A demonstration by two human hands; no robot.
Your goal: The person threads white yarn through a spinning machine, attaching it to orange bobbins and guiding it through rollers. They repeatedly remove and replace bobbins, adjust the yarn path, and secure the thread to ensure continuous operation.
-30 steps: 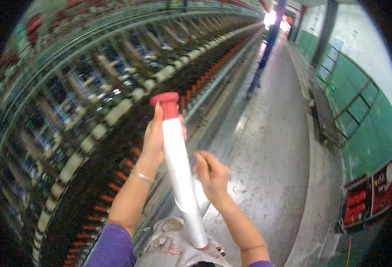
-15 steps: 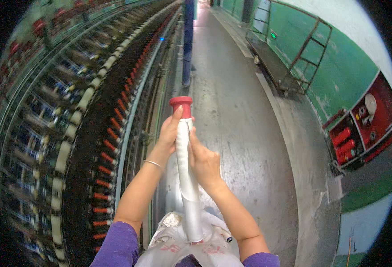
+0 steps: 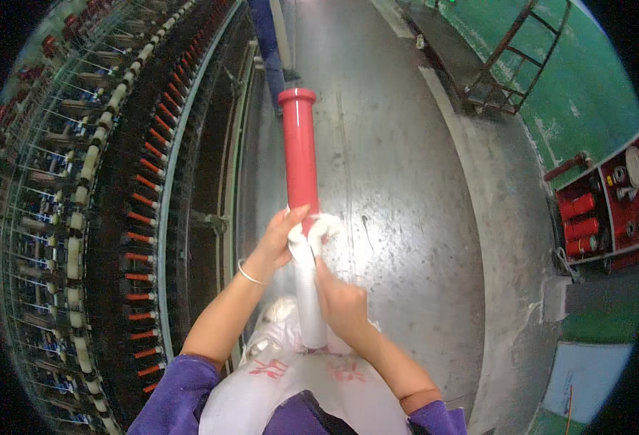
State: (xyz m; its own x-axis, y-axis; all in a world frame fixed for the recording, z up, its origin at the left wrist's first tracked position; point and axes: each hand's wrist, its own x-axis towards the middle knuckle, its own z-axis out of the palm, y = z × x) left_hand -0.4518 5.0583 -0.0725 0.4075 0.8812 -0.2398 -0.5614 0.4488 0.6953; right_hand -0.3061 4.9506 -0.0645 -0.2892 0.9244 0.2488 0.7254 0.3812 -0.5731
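A long red bobbin with a flanged top points away from me, its upper part bare. Around its lower part sits white yarn, split along the front and bunched into a loose fluffy roll at its upper edge. My left hand is closed around the bobbin where red meets white, thumb across the front. Lower down on the right side, my right hand is closed against the yarn, its thumb side pressed to it. Whether its hidden fingers also hold a small tool cannot be seen.
A spinning machine with a row of orange-red spindle pieces runs along my left. A blue post stands ahead. On the right are a flat cart, a red wall box and a green wall.
The white yarn has slid down the bobbin and bunched up, baring a long red stretch. Both hands have moved lower, toward my body. The view has tilted further down.
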